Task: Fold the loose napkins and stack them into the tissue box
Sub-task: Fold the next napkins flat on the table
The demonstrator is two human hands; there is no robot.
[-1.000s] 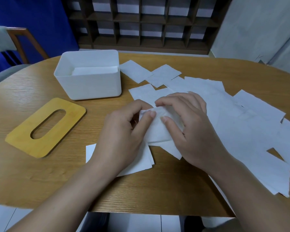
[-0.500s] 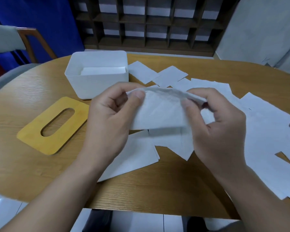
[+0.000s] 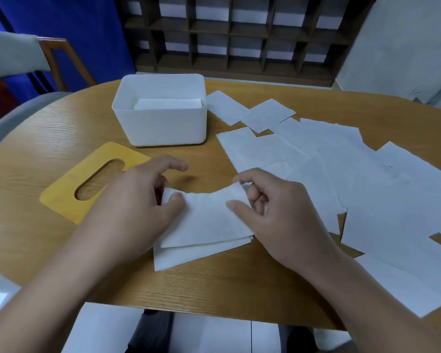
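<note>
Fingers of our left hand (image 3: 138,200) pinch the near-left corner of a napkin (image 3: 209,220), thumb on top, while our right hand (image 3: 278,212) grips the opposite corner between thumb and curled fingers. Half a second ago we held this same napkin up in the air, stretched between both hands; now it is down on the table (image 3: 61,138), laid over another folded sheet (image 3: 189,258) close to the near edge. Its far edge sags between our hands, and it looks doubled over, though the blur makes the layers hard to count. We judge the fold is made and only needs pressing flat.

Beyond the hands, the white tissue box (image 3: 161,126) stands open, with a few folded napkins (image 3: 168,103) already lying flat inside. Just left of us lies the yellow lid (image 3: 64,197) with its slot, off the box and partly hidden by our left hand. To the right, many loose napkins (image 3: 341,174) spread over the table, overlapping, so most of the work remains. Behind the table we see a dark shelf unit (image 3: 239,34) and a chair (image 3: 54,62).
</note>
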